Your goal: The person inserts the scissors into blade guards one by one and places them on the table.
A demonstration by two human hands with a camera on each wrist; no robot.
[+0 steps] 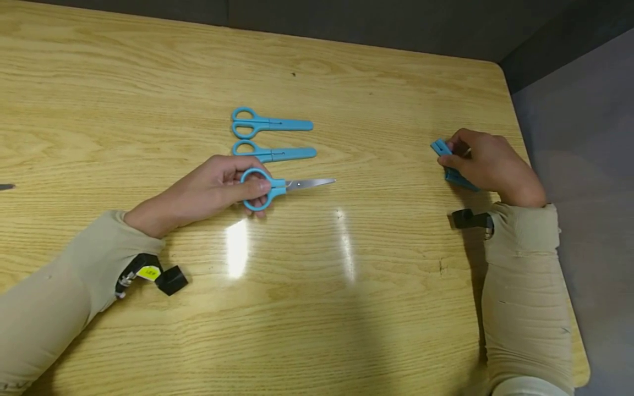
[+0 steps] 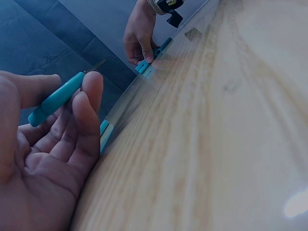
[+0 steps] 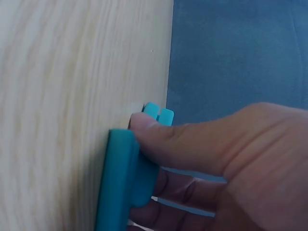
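My left hand (image 1: 247, 187) grips the blue handle loops of a pair of scissors (image 1: 277, 187) lying on the wooden table (image 1: 346, 308), its bare steel blade pointing right. In the left wrist view my fingers (image 2: 89, 103) curl round the teal handle (image 2: 57, 98). Near the table's right edge my right hand (image 1: 453, 159) pinches a blue blade cover (image 1: 441, 148) against the tabletop. In the right wrist view my thumb (image 3: 159, 139) presses on the cover (image 3: 122, 178), and a second blue slotted end (image 3: 159, 114) shows behind it.
Two more blue scissors with covers on, one (image 1: 269, 122) behind the other (image 1: 272, 151), lie side by side just beyond my left hand. The table's right edge (image 1: 517, 126) drops to grey floor. A small dark object (image 1: 6, 187) lies at the far left.
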